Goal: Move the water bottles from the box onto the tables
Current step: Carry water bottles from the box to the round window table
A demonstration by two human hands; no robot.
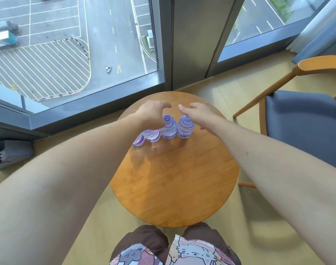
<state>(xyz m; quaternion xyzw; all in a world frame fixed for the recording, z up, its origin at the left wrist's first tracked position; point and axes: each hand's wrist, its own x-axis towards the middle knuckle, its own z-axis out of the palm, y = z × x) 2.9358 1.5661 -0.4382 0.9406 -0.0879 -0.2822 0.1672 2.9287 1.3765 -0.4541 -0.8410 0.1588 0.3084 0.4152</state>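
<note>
Water bottles (169, 129) stand in a row on the round wooden table (173, 178).
Four bottles stand side by side near the far part of the table, close to the big window (67, 44). Both hands are just above them. The left hand (153, 113) has loosely bent fingers and holds nothing. The right hand (197, 113) has straight, relaxed fingers over the rightmost bottle (184, 129). A chair (301, 111) stands on the right.

Round table (173, 178): near half bare wood, open approach from the person's side. Four water bottles (168, 129) stand upright in a tight row across the far half, touching or nearly so; no passage between them. Both hands hover over the row. Chair (301, 115) crowds the right edge. Window wall (190, 44) just behind the far rim.
</note>
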